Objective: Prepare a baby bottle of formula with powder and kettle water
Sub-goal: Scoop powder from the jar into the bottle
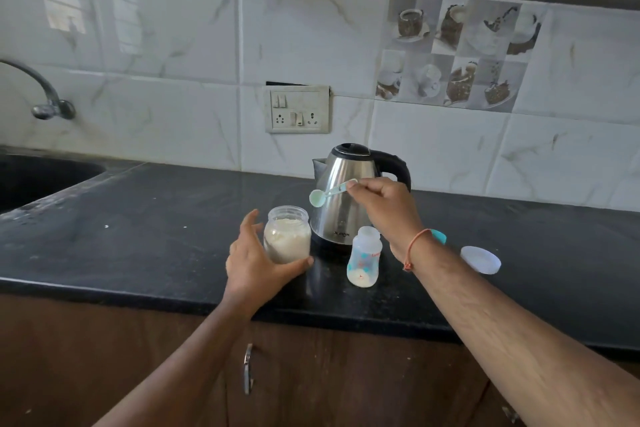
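Everything sits around the steel kettle [349, 191], which stands near the middle of the dark counter [156, 236] with its black handle turned right and its lid down.

Far to the kettle's left, a sink [41, 177] is sunk into the counter, with a curved tap [45, 97] on the tiled wall above it. Just left of the kettle's base stands an open jar of white powder [287, 236]. The left hand [256, 263] wraps it from the near side: the thumb lies along its bottom front, the fingers reach behind it, and this grip is wide and loose rather than tight.

In front of the kettle's body, above the jar, a pale green scoop [329, 192] hangs in the air with its bowl pointing left. The right hand [384, 211] pinches the scoop's handle between fingertips and thumb, a narrow closed grip. An orange thread circles that wrist.

In front of the kettle and slightly right, the baby bottle [363, 258] stands upright and uncapped, with some white powder in its bottom. Further right of the kettle, a whitish round lid [481, 259] lies flat on the counter. On the wall behind the kettle is a switch-and-socket plate [298, 109].
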Tool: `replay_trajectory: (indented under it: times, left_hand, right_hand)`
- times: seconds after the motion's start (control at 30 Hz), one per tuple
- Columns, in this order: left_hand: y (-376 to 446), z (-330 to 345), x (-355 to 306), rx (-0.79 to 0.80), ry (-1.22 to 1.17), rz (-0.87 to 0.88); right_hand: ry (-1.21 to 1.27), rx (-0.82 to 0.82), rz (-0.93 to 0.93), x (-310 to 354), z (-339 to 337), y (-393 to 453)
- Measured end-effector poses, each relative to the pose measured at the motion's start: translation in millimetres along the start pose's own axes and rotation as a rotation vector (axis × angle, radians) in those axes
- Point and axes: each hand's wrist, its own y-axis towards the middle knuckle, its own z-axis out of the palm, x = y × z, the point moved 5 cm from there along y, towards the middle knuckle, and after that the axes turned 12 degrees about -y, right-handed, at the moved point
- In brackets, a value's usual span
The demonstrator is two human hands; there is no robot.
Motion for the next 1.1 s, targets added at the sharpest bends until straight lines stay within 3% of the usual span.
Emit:
replay_trajectory:
  times: [0.17,0.4,0.8,1.1]
  left_hand:
    - [7,3,6,0.048,-0.052,-0.025]
    - [6,3,2,0.156,-0.121,0.062]
    - [10,7,7,0.256,-0.172,0.106]
    - [13,9,11,0.278,-0.174,0.115]
  right_hand:
    - [-0.245,0.112,-0.197,11,31,8]
    - [-0.466,0.251,-0.297,13,44,5]
    - [-0.506,0.334,-0.362,11,54,-8]
    - [-0.327,0.332,-0.218,7,59,-6]
